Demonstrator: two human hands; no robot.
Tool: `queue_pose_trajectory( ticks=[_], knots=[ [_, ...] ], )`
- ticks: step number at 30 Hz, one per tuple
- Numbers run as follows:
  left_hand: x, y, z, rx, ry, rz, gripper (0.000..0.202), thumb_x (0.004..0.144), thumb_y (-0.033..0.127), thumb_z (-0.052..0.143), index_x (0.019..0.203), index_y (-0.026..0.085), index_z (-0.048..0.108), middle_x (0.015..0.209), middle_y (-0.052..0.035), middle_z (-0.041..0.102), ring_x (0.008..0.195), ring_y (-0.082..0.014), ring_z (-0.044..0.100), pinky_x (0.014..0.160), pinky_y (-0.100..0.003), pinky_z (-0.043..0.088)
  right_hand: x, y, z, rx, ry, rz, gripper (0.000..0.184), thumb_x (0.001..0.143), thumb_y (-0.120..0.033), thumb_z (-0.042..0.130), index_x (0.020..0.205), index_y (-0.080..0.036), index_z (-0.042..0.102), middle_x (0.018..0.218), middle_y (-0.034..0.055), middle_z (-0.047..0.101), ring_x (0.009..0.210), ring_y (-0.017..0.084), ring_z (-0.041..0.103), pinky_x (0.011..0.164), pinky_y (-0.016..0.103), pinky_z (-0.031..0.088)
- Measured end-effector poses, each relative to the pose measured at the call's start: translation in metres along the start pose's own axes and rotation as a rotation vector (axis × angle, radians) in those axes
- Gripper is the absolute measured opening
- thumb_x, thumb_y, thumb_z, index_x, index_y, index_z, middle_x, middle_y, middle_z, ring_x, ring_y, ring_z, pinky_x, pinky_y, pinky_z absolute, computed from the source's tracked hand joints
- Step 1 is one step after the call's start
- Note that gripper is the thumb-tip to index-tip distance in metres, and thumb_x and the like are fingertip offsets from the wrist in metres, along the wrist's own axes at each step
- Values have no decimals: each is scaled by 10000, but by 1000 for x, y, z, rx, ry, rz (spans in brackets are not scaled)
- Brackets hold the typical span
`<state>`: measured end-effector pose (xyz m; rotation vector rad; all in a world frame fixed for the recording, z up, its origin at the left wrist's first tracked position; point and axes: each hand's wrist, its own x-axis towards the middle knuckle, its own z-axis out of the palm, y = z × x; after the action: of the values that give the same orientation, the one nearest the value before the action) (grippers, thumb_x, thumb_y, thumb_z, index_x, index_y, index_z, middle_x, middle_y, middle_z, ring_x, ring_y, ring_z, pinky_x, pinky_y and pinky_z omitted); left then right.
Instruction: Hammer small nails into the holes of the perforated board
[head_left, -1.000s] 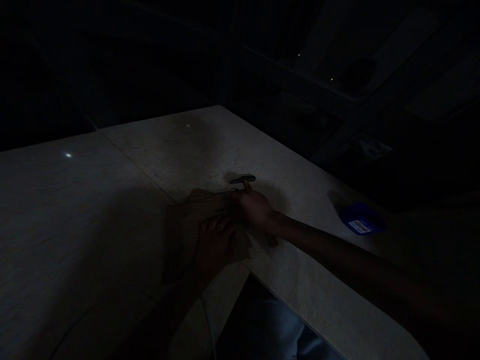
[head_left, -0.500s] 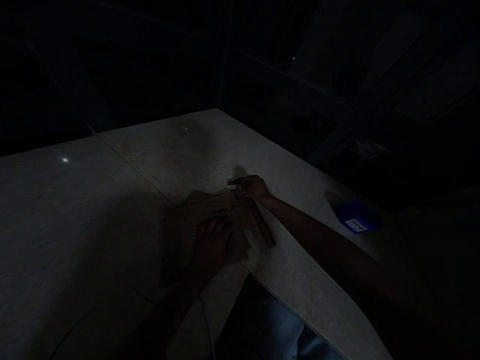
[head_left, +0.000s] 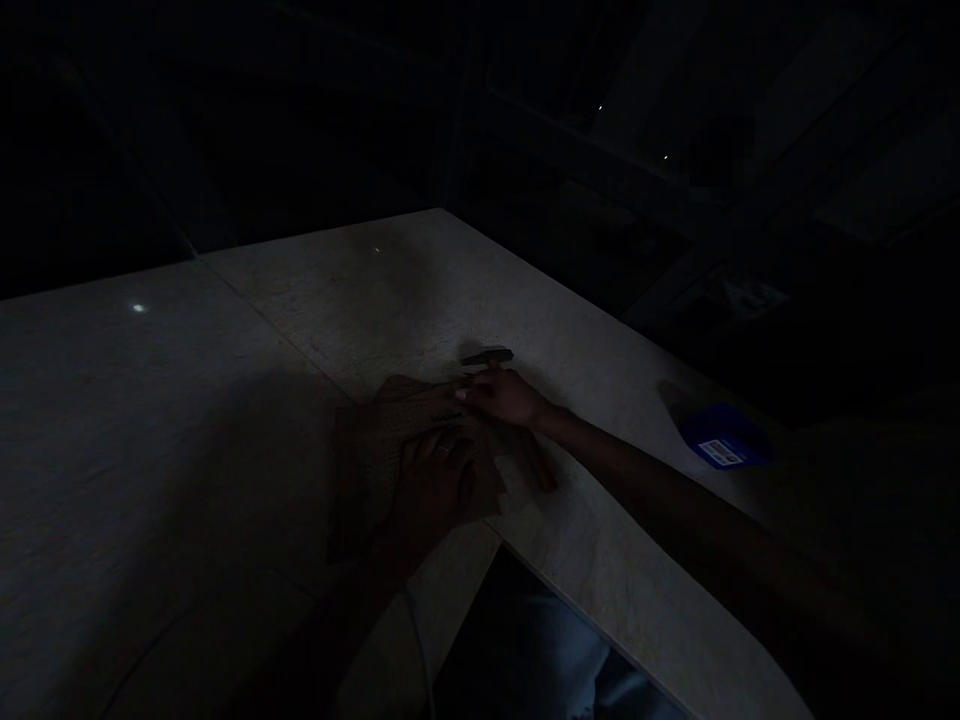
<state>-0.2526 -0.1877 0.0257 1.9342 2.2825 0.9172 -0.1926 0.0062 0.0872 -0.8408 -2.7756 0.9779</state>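
Observation:
The scene is very dim. A brown flat sheet with rows of small holes lies on the pale stone table. My left hand lies flat on the sheet with its fingers stretched out. My right hand reaches in from the right, its fingertips pressed together at the sheet's far edge; what they pinch, if anything, is too dark to see. A hammer lies under that hand, its dark head just beyond the fingers and its wooden handle running back toward me.
A small blue box with a white label sits near the table's right edge. The table has a notch at the front, just below my hands. Everything beyond the table is dark.
My right hand, closed round the hammer's handle a second ago, slid up toward the head and now points its fingertips at the sheet. The hammer and my left hand have stayed put.

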Motion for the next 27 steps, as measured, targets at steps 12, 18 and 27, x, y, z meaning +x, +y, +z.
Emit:
queue_pose_trajectory(
  ticks=[12,18,27],
  knots=[
    [-2,-3,3,34,4,0,259,948,263,535,1156,222,684,1326,-94,670,1200,-315,565,991,-510,388,-15,-5,-4,-252,-153,-290,224,925,-44,567,996,-172,738,1101,83,765,1009,215,695,884,330,492],
    [0,-1,1,13,10,0,236,942,250,549,1135,219,681,1297,-86,687,1203,-304,574,998,-500,387,-7,6,-8,-256,-124,-429,295,833,13,623,996,-199,746,1039,65,777,1017,233,697,928,372,496],
    [-1,-1,1,8,24,-4,224,938,231,557,1117,222,691,1315,-86,685,1211,-306,580,987,-503,389,26,47,-4,477,257,-115,180,654,-33,684,731,-196,687,747,-17,717,791,191,707,834,355,550]
  ],
)
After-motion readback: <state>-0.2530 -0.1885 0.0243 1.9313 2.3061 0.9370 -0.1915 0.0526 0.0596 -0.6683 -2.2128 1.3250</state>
